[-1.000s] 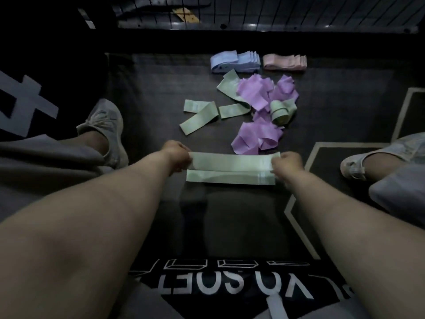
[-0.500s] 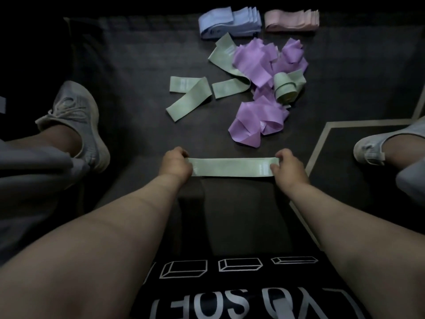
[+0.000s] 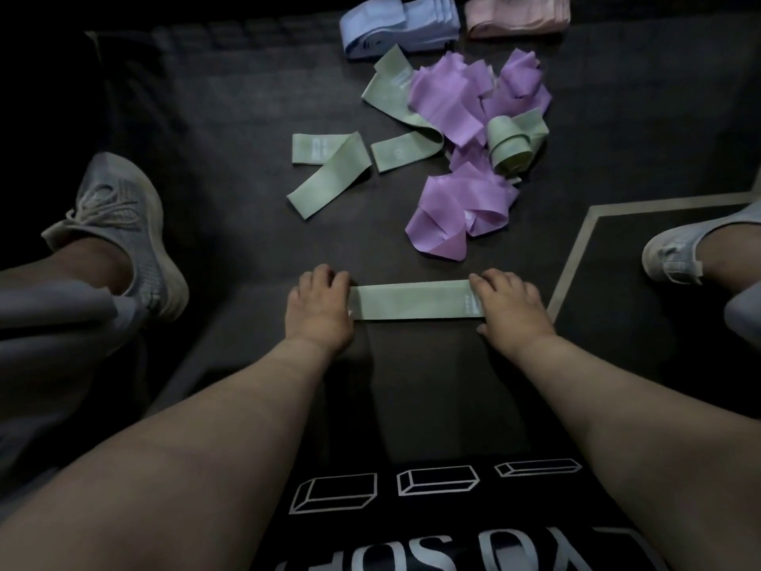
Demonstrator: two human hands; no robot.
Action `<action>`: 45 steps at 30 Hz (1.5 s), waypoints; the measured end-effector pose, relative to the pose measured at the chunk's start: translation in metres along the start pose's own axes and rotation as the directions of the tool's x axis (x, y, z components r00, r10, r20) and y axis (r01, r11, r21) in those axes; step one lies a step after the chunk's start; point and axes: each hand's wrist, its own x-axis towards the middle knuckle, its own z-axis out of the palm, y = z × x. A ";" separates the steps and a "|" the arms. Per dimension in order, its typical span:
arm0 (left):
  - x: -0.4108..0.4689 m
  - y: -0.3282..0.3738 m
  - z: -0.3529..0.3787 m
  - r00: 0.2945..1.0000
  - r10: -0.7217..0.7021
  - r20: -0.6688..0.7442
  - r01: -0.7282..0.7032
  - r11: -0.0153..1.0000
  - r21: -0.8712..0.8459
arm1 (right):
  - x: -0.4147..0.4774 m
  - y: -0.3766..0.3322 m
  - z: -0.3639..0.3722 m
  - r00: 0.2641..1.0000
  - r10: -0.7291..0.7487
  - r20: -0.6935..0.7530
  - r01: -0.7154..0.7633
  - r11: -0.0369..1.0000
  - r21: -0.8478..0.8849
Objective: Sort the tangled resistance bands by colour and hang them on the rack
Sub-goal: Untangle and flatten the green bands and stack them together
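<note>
Dark mat [image 3: 230, 208]: left hand [image 3: 319, 307] and right hand [image 3: 510, 307], fingers flat, press green band [image 3: 412, 300] (tangle [image 3: 465, 129] beyond).

Matt, smooth green band [image 3: 412, 300]; dull dark mat [image 3: 230, 224].

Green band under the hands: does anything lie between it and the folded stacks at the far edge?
Yes. The tangled pile of purple and green bands lies on the mat between the green band and the blue stack and pink stack.
</note>
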 end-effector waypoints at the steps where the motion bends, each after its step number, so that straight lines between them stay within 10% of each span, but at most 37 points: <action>1: 0.001 0.000 0.002 1.000 0.009 0.026 -0.010 0.999 0.031 | 0.002 -0.001 0.001 1.000 0.000 -0.021 0.000 1.000 -0.025; 11: 0.004 0.004 0.001 0.984 -0.125 0.123 0.133 0.989 -0.060 | 0.008 -0.002 -0.002 0.994 0.098 0.037 -0.104 0.961 0.254; 17: 0.005 0.024 -0.002 0.670 -0.654 0.351 0.725 0.475 -0.499 | 0.008 -0.035 -0.009 0.688 0.664 0.292 -0.662 0.411 0.627; 26: 0.005 0.011 -0.005 0.758 -0.591 0.276 0.648 0.636 -0.419 | 0.009 -0.034 -0.019 0.686 0.708 0.168 -0.632 0.466 0.619; 31: 0.047 0.004 -0.030 0.762 -0.610 0.216 0.620 0.592 -0.514 | 0.032 -0.055 -0.047 0.853 0.478 -0.209 -0.261 0.738 0.622; 40: 0.178 -0.030 -0.082 0.784 -0.618 0.064 0.505 0.574 -0.645 | 0.119 -0.106 -0.084 0.999 0.016 -0.036 0.013 0.720 0.694; 45: 0.230 -0.035 -0.089 0.788 -0.611 0.073 0.476 0.529 -0.703 | 0.164 -0.133 -0.089 0.998 0.014 0.069 -0.061 0.657 0.751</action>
